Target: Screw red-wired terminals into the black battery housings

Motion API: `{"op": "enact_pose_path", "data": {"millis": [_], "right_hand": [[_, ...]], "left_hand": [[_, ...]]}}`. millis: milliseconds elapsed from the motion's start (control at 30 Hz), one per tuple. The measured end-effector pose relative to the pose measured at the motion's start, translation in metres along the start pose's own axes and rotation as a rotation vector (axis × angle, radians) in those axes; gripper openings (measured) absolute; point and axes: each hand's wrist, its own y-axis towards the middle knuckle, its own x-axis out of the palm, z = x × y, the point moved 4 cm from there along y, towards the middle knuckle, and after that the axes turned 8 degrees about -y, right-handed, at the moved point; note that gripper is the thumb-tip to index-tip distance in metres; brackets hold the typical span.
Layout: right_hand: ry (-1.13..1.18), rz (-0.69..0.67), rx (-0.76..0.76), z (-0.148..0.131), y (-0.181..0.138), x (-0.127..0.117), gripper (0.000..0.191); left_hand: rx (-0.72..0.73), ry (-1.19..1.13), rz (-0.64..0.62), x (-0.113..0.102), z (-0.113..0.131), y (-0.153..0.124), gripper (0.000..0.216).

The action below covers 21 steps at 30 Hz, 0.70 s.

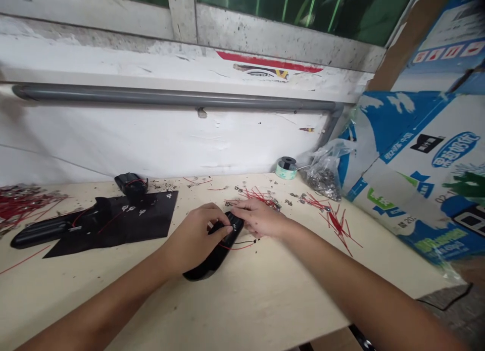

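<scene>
A black, elongated plastic casing (207, 268) lies at a slant on the table between my hands, its rounded near end toward me. My left hand (199, 235) is closed around its left side, with thumb and index finger pinched together over the casing. At the far end, my right hand (261, 217) grips the casing with bent fingers; its fingertips are partly hidden. A thin red wire (242, 248) loops out from the casing's right side, under my right hand. Whether a small part sits between my left fingertips is too small to tell.
Further black casings (131, 184) lie by a dark mat (151, 224) at left. Red wires with metal tabs lie in a left pile (26, 204) and a right scatter (337, 222). A tape roll (286, 168), a bag of metal parts (324, 177) and a blue-white carton (413, 174) stand at right.
</scene>
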Motion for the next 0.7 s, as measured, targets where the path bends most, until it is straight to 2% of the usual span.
{"op": "enact_pose_path", "data": {"millis": [133, 200, 267, 367, 433, 533, 700], "right_hand": [[-0.085, 0.215, -0.172, -0.010, -0.008, -0.003, 0.023], [-0.082, 0.243, -0.236, -0.014, -0.015, -0.004, 0.017], [-0.096, 0.264, -0.281, -0.017, -0.020, -0.004, 0.013], [-0.080, 0.327, -0.341, -0.019, -0.023, -0.004, 0.020], [0.010, 0.289, -0.374, -0.020, -0.022, 0.000, 0.021], [0.098, 0.161, -0.393, -0.025, -0.021, 0.009, 0.014], [0.064, 0.042, -0.369, -0.028, -0.023, 0.020, 0.014]], "left_hand": [[-0.266, -0.238, -0.069, -0.001, -0.017, -0.008, 0.027], [-0.387, -0.385, -0.097, -0.001, -0.025, -0.012, 0.032], [-0.425, -0.536, -0.107, -0.001, -0.028, -0.014, 0.032], [-0.385, -0.651, -0.129, 0.002, -0.026, -0.013, 0.026], [-0.381, -0.626, -0.122, 0.004, -0.025, -0.013, 0.023], [-0.365, -0.581, -0.089, 0.007, -0.026, -0.012, 0.021], [-0.310, -0.544, -0.125, 0.011, -0.036, -0.011, 0.027]]}}
